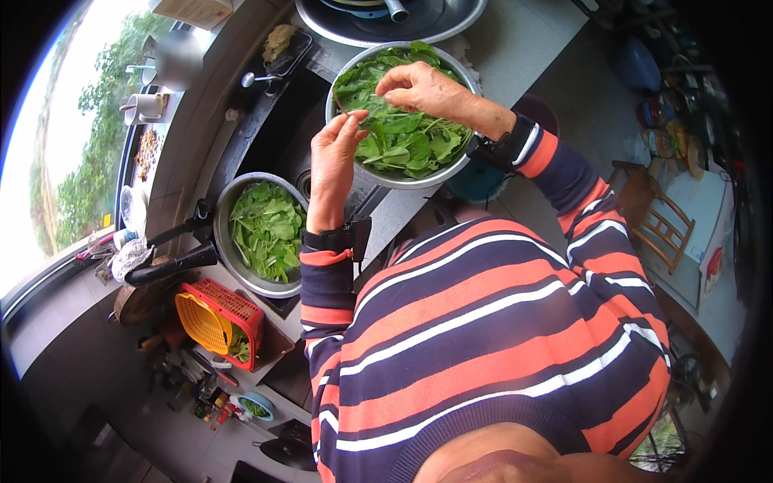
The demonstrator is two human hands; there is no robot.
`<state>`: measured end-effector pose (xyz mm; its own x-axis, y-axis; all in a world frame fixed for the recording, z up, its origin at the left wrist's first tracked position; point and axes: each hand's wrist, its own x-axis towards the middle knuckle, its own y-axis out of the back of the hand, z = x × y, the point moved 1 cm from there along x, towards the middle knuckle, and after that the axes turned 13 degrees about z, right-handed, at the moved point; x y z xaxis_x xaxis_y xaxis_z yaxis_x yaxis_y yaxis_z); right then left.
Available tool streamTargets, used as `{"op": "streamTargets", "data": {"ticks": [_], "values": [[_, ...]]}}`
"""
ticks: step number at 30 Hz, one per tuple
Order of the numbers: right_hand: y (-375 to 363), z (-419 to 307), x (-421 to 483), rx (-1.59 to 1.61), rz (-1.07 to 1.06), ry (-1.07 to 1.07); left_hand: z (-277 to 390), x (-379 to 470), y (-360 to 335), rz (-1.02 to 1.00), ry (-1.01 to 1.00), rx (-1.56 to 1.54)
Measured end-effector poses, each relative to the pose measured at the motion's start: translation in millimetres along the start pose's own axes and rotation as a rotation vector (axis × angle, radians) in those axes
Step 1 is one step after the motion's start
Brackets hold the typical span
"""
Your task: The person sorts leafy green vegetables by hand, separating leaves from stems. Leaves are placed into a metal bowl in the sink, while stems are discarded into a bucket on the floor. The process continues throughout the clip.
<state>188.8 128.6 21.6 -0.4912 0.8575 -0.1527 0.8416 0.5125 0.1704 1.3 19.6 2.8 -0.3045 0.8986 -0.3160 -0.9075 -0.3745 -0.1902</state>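
A metal bowl [468, 78] full of leafy greens [401, 151] stands before me at the edge of the sink. Over its left side my left hand [335, 148] pinches a thin reddish-brown stem [339, 102] between thumb and forefinger. My right hand [420, 89] hovers above the same greens, its fingers bent towards the thumb. Whether anything small is between those fingers is not plain. To the left of my left wrist sits a second metal bowl [224, 241], with more green leaves [269, 220] in it.
The dark sink basin [284, 130] lies between the bowls, with a black faucet [175, 268] at left. A large metal basin [471, 15] holding a pan stands beyond. A red basket [256, 326] with a yellow one [202, 323] is at lower left. A wooden chair [664, 223] stands at right.
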Motion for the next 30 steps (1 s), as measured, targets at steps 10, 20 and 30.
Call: {"op": "streamTargets", "data": {"ticks": [10,20,30], "values": [[1.9,23.7,-15.8,0.003,-0.068,-0.134,-15.9,-0.2,16.8,-0.047,0.129,-0.313],[-31.5,22.9,-27.2,0.164,-0.258,-0.255,-29.8,1.7,21.1,0.074,0.212,-0.431],[-5.9,37.8,-34.8,-0.392,-0.018,0.075,-31.8,-26.8,148.3,0.425,0.041,-0.2]]}}
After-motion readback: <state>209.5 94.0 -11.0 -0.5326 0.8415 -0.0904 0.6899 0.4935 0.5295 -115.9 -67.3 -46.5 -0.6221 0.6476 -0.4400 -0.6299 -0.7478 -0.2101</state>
